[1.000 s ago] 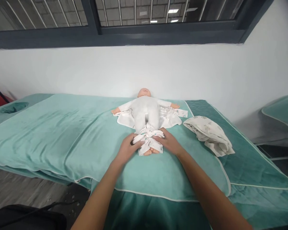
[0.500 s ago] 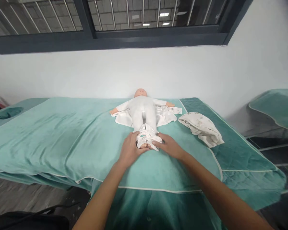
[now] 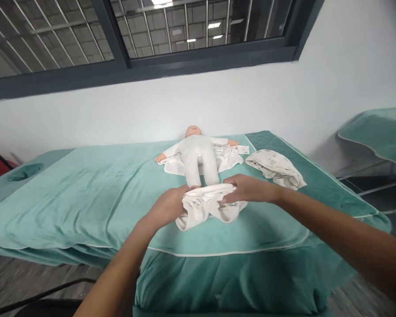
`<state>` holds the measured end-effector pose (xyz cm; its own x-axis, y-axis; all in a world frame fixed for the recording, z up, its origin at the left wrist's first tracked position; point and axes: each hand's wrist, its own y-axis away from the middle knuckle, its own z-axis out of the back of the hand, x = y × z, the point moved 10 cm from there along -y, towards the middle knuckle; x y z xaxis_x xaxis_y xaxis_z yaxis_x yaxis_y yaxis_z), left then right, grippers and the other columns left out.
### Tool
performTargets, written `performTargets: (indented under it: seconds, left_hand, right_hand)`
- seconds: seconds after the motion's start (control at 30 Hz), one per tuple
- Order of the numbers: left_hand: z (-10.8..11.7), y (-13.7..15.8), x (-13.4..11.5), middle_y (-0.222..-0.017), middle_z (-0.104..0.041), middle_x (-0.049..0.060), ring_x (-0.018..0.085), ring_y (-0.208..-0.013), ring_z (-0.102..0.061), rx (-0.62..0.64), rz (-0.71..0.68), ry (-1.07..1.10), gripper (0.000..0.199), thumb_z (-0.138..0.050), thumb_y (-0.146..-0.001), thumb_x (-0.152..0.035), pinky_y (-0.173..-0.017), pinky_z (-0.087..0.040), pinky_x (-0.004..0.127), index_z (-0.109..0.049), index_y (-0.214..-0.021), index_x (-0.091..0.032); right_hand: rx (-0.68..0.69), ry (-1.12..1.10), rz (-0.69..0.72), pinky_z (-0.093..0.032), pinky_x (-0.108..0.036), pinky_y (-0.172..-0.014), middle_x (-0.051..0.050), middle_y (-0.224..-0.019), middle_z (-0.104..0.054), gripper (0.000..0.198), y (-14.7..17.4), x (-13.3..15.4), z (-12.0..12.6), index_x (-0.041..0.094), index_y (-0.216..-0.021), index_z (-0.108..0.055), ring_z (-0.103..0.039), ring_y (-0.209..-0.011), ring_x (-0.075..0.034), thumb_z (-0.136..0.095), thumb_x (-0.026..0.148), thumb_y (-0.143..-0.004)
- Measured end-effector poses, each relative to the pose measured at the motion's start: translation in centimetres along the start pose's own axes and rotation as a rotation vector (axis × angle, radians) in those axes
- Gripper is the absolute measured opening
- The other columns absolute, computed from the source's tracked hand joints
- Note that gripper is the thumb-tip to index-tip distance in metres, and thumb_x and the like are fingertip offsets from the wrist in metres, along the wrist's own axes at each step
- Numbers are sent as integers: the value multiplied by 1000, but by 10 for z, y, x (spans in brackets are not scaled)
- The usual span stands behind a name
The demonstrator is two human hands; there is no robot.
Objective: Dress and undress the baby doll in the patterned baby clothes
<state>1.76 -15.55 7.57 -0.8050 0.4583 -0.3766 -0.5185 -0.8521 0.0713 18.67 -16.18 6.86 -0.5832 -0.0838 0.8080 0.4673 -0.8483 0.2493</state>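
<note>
A baby doll [image 3: 198,152] in a white body suit lies on its back, head toward the wall and legs toward me. Just past its feet, a pair of small white printed baby pants [image 3: 211,200] is stretched by the waistband between my hands. My left hand [image 3: 173,204] grips the left end of the waistband. My right hand [image 3: 247,188] pinches the right end, thumb on the near side. Both pant legs hang toward me, and the fabric hides the doll's feet. Under the doll's back and arms lies a spread white printed baby top [image 3: 231,156].
A crumpled white printed cloth [image 3: 277,167] lies right of the doll. Everything rests on a green-covered bed [image 3: 86,193] against a white wall [image 3: 218,97], below a barred window [image 3: 171,26]. Another green-covered surface [image 3: 379,132] stands at the right.
The pants were around the doll's ankles and feet, with toes showing. Now both hands hold them by the waistband, off the lower legs and nearer to me. The view has tilted slightly.
</note>
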Motion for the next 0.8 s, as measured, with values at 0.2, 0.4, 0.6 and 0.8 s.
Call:
performTargets:
  seconds: [0.2,0.4,0.6,0.8]
  left_hand:
    - [65,14,-32,-68,-63,2,23,-62,-59,41,-73,-289,11,-58,-76,-35,-62,-37,31,-58,-71,-25]
    - [126,31,-54,-65,-63,1,22,-61,-58,102,-1,-442,21,-73,-61,-36,-66,-40,32,-64,-78,-27]
    - [187,34,-62,-65,-58,2,25,-73,-60,-105,34,-435,20,-74,-60,-35,-72,-41,32,-63,-72,-23]
    - [222,48,-86,-70,-57,2,24,-78,-60,-338,-82,-99,13,-70,-65,-28,-70,-42,30,-62,-71,-21]
  right_hand:
    - [35,254,134,-33,-28,-51,1,-65,-62,38,15,65,30,21,-67,-63,-52,-58,-15,-74,58,-67]
    - [-69,450,274,-39,-30,-56,0,-65,-64,40,16,133,63,23,-71,-67,-58,-63,-19,-86,54,-55]
    - [-408,330,396,-40,-28,-63,3,-61,-53,45,14,186,118,20,-63,-58,-58,-69,-17,-84,55,-58]
    - [-399,279,565,-34,-21,-55,5,-63,-45,45,34,234,111,17,-61,-51,-51,-65,-8,-82,50,-67]
